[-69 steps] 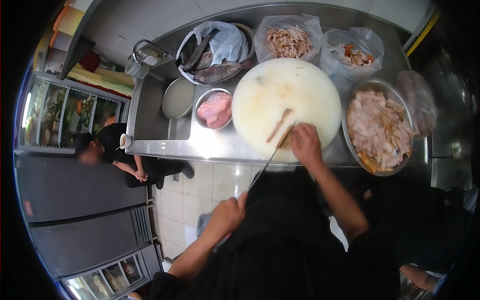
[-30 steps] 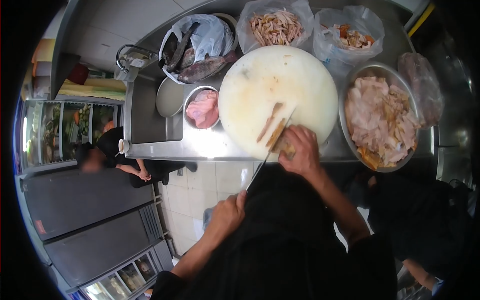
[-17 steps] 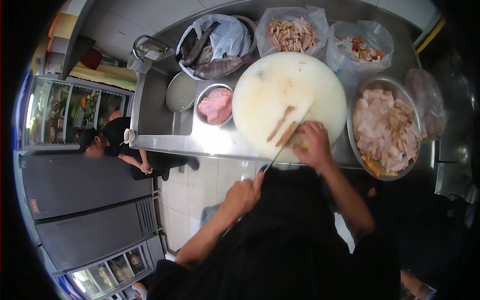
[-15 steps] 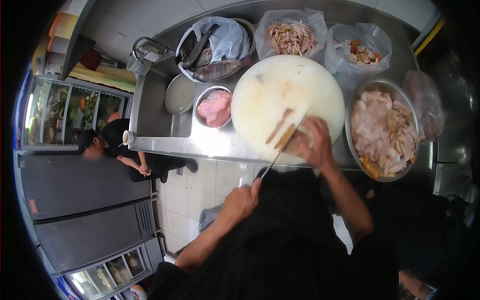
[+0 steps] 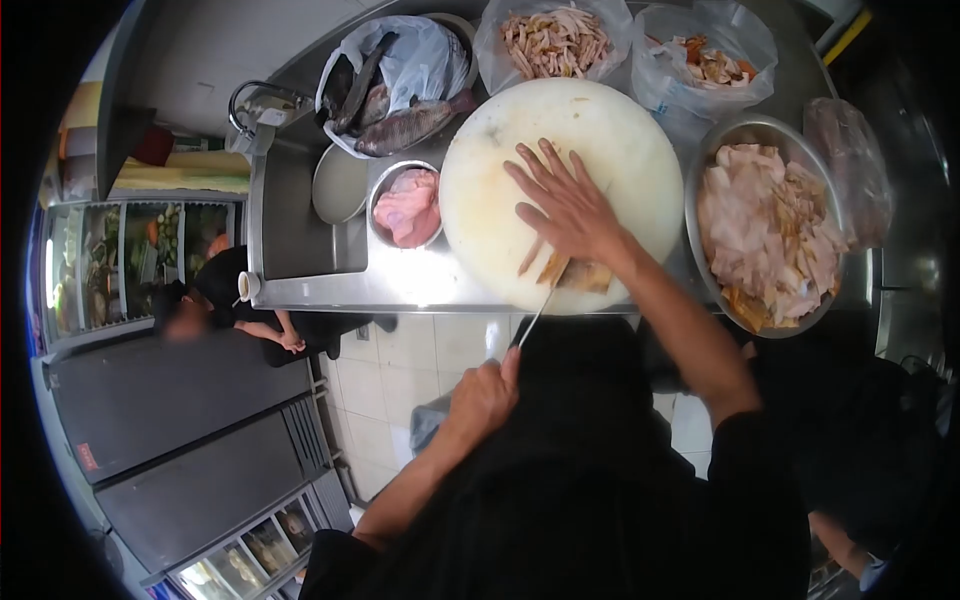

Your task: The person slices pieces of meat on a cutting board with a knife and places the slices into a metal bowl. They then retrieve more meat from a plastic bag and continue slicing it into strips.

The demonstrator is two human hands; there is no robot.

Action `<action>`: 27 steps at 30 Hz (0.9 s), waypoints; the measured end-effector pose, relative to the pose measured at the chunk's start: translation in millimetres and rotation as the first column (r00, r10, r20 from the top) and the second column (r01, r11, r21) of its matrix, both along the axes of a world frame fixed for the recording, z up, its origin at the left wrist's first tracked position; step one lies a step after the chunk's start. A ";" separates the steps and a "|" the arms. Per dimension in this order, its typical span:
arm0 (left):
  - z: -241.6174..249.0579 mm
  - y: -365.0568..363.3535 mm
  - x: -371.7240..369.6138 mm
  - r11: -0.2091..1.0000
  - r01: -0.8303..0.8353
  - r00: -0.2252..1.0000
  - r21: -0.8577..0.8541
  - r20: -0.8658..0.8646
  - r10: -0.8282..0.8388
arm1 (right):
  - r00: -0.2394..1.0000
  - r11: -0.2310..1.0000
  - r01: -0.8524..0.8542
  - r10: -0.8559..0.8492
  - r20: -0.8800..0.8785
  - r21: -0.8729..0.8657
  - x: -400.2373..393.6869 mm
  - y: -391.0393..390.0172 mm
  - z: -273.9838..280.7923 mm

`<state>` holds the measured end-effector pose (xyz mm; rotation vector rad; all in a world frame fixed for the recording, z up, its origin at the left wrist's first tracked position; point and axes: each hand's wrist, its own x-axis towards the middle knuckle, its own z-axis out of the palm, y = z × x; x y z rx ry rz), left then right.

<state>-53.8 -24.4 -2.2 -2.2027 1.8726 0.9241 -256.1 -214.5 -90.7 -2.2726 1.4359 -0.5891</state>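
Note:
My left hand point(image 5: 483, 398) is wrapped round the handle of a knife point(image 5: 538, 320) near the front edge of the counter. The knife points up onto a round white cutting board point(image 5: 625, 125), and its blade is partly hidden by meat and my right hand. Fingers spread, my right hand point(image 5: 568, 205) lies palm down over the middle of the board. Below its wrist is a brownish piece of meat point(image 5: 588, 277), with a cut strip point(image 5: 530, 256) beside it on the left.
Right of the board stands an oval metal tray point(image 5: 697, 245) of sliced meat, beside a bagged item point(image 5: 850, 175). Behind are bags of meat strips point(image 5: 555, 42) and scraps point(image 5: 715, 65). Bagged fish point(image 5: 405, 125), a bowl of pink meat point(image 5: 408, 205) and a sink point(image 5: 300, 235) lie left. A person point(image 5: 215, 290) sits beyond.
My right hand has moved from the meat piece up onto the middle of the board and spread its fingers. My left hand still grips the knife. The view has shifted slightly.

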 end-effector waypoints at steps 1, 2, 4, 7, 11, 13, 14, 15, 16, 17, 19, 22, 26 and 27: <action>-6.8 -5.1 4.1 1.000 0.000 0.999 -0.025 -0.049 -0.001 | 1.000 1.000 0.002 -0.002 0.020 0.006 -0.2 -8.7 1.6; -13.3 -6.4 5.7 0.999 -0.007 0.995 -0.043 -0.098 0.003 | 0.999 1.000 -0.002 0.002 0.039 0.019 -0.3 -14.6 1.1; -18.3 -0.2 8.1 0.998 0.006 0.996 -0.058 -0.088 -0.011 | 0.998 0.995 0.038 -0.033 0.055 -0.097 -3.0 -23.5 26.5; -5.7 -7.9 -1.3 0.999 0.007 0.999 -0.039 -0.044 -0.009 | 0.993 1.000 0.011 -0.013 -0.115 -0.014 -4.5 -21.9 7.0; -0.9 -23.6 -6.4 0.992 -0.070 0.988 0.105 -0.128 0.084 | 0.991 1.000 0.015 -0.012 -0.136 0.025 1.9 -18.6 -10.0; -7.4 -25.5 -4.9 0.998 -0.052 0.986 0.035 -0.157 0.057 | 0.991 0.990 0.032 -0.049 0.123 0.137 -4.1 -30.9 0.5; -11.0 -19.5 -4.1 0.998 -0.058 0.983 0.013 -0.173 0.059 | 0.916 0.973 0.029 -0.117 0.384 0.227 -7.4 -25.6 4.5; -15.8 -18.7 -1.5 0.994 -0.090 0.974 0.057 -0.206 0.100 | 0.771 0.952 -0.003 -0.194 0.607 0.307 -12.1 -23.3 10.8; -20.3 -20.3 4.5 0.987 -0.122 0.961 0.100 -0.235 0.143 | 0.850 0.969 -0.048 -0.087 0.520 0.241 -23.7 -18.8 21.1; -21.6 -21.7 9.5 0.977 -0.154 0.946 0.145 -0.263 0.188 | 0.908 0.978 -0.104 0.020 0.418 0.179 -40.8 -9.5 33.7; 2.8 -34.1 8.4 0.911 -0.214 0.902 0.352 -0.287 0.323 | 0.965 0.985 -0.145 0.120 0.235 0.093 -51.9 20.3 41.5; 21.4 -37.0 9.0 0.864 -0.234 0.870 0.446 -0.300 0.391 | 0.975 0.995 -0.090 0.096 0.200 -0.042 -58.9 59.0 16.0; 29.7 -29.6 18.2 0.953 -0.226 0.894 0.203 -0.345 0.286 | 0.974 0.995 0.051 -0.030 0.222 -0.087 -58.8 75.5 8.4; 33.1 -28.5 19.9 0.963 -0.213 0.901 0.165 -0.347 0.259 | 0.964 0.992 0.103 -0.080 0.254 -0.079 -57.0 81.7 7.4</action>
